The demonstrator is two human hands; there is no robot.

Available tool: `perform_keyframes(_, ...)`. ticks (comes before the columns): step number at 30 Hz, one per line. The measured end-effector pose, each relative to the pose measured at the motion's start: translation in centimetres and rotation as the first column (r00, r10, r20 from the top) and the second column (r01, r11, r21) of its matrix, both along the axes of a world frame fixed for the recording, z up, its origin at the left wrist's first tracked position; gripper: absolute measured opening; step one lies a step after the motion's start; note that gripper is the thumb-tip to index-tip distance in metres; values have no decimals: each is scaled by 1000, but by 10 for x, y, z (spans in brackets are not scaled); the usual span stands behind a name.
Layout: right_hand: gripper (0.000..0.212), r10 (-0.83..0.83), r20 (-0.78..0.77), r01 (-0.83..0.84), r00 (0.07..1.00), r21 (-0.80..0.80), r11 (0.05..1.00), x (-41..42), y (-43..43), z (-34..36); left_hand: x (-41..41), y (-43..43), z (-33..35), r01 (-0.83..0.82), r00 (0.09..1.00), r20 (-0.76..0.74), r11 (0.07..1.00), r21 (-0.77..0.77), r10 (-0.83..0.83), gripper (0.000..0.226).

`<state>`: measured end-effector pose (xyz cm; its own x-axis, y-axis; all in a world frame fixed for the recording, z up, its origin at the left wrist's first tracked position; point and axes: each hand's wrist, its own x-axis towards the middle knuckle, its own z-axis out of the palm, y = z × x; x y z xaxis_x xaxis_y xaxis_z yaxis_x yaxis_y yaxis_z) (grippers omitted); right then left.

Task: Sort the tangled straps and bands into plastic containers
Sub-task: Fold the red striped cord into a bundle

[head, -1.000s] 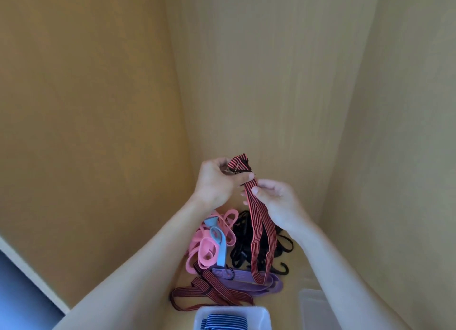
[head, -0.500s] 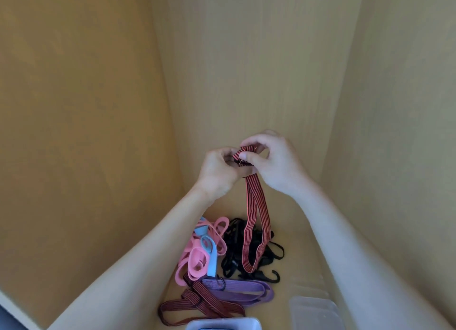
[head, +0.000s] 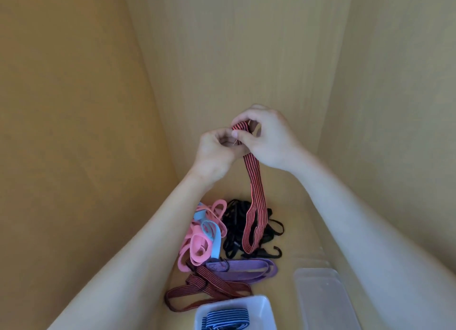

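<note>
At the centre of the frame, the left hand (head: 217, 154) and right hand (head: 269, 139) both pinch the top of a red striped strap (head: 256, 206) hanging over the pile.

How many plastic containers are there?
2: a white container at the bottom edge, holding a blue striped band, and a clear container to its right. Others may be hidden.

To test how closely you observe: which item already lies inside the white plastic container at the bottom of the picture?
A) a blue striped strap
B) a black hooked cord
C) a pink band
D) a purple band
A: the blue striped strap lies folded inside the white container, and nothing else shows in it.
</note>
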<state>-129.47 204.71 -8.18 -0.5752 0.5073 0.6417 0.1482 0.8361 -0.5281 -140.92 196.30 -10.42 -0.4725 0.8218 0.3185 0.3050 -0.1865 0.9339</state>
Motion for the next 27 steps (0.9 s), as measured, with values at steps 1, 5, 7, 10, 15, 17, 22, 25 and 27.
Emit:
perform_keyframes(1,12,-10,5,10,1000,-15,1000,0,0,1,-1,1,0,10,1000,11,1000,0,-10,18)
perform_keyframes(5,10,-35,105,43,994,-67,997,4,-3,10,-3,-3,-4,66,997,44,998,11,-67,20)
perform_keyframes(7,11,-37,194,49,980,-57,997,7,-6,21,-4,-5,-4,91,992,87,996,26,-93,22)
perform_keyframes(10,13,-58,290,61,955,0,998,12,-12,40,-3,-7,-1,124,981,143,992,34,-128,25)
perform_keyframes(15,16,-84,261,87,962,1,996,23,-21,74,8,-14,2,276,947,175,961,-16,-269,28)
perform_keyframes(17,15,-79,247,81,966,2,997,25,-25,83,14,-18,3,307,930,211,952,8,-302,29)
perform_keyframes(22,15,-76,258,74,963,17,997,34,-30,88,22,-30,6,331,914,224,941,71,-338,24)
perform_keyframes(25,13,-92,203,93,975,3,996,44,-34,77,28,-33,5,298,922,243,953,51,-302,27)
perform_keyframes(27,13,-106,147,103,983,28,994,48,-38,69,31,-33,5,268,931,258,963,3,-259,30)
